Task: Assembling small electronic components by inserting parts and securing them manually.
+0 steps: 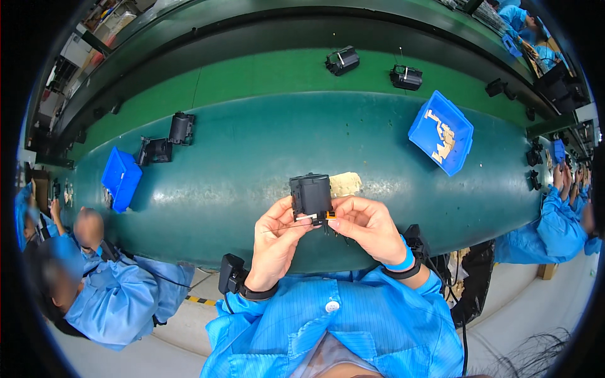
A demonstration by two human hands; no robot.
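Observation:
A boxy black plastic housing is held up in front of me between both hands. My left hand is closed on its left side, thumb at the lower edge beside a small white strip. From there a thin dark wire sticks out to the left. My right hand pinches a small orange piece at the housing's lower right corner. Short dark leads hang below it. Behind the right fingers lies a crumpled cream-coloured pad on the green table.
A blue bin with cream pieces stands right; another blue bin stands left. Black housings lie near the left bin. Two more, one a black unit, sit on the far green strip. Co-workers sit at both sides.

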